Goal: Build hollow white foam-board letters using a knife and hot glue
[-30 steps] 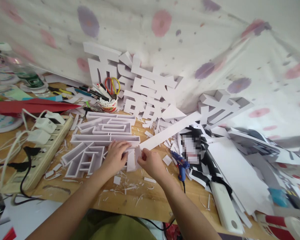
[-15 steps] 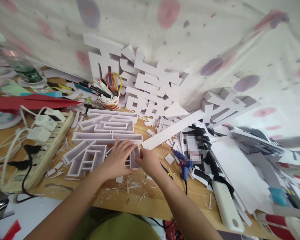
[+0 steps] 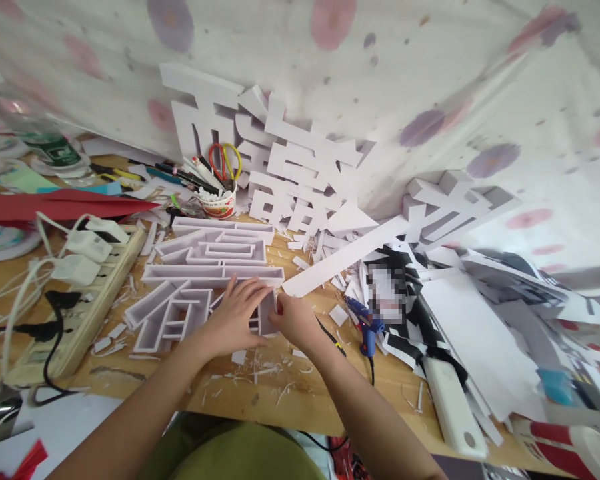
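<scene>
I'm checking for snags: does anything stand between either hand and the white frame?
Nothing visible: the left hand lies over the frame, the right hand at its right end. The glue gun lies farther right.

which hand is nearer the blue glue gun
Right. The right hand is at the right end of the white hollow letter, just left of the blue glue gun; the left hand is farther left, spread over the letter.
</scene>
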Demonstrator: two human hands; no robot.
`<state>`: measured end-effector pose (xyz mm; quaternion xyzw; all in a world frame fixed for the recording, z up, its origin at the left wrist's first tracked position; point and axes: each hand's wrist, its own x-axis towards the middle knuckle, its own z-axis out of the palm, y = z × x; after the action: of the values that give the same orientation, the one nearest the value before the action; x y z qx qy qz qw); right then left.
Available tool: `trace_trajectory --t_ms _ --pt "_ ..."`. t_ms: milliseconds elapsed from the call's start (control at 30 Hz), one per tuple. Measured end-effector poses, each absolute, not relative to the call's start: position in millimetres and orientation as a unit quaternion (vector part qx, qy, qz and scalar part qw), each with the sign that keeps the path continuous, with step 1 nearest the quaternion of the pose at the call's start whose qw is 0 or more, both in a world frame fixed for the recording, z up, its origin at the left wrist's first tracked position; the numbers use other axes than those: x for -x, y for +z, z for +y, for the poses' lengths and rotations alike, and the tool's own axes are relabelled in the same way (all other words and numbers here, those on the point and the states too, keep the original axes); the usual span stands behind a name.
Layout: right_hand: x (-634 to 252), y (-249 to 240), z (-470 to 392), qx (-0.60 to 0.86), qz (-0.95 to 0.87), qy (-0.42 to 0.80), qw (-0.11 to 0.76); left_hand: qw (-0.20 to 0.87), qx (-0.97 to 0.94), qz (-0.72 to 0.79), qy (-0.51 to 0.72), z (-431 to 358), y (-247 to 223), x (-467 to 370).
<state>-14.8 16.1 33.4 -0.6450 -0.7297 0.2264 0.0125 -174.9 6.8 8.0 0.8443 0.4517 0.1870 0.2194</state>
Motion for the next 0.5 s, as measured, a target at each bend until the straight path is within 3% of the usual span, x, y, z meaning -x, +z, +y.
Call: trace_trajectory --t_ms 167,300,500 --pt "9 43 9 0.662 -0.700 0.241 0.114 0.289 -0.825 0.441 0.203 10 12 181" --pt "5 50 3 0.663 -0.682 0.259 0.167 0.335 -0.744 0.489 0.308 7 19 170" --pt "1 44 -10 0.636 -0.723 0.142 0.232 0.487 -0.530 0.545 0.430 1 25 134"
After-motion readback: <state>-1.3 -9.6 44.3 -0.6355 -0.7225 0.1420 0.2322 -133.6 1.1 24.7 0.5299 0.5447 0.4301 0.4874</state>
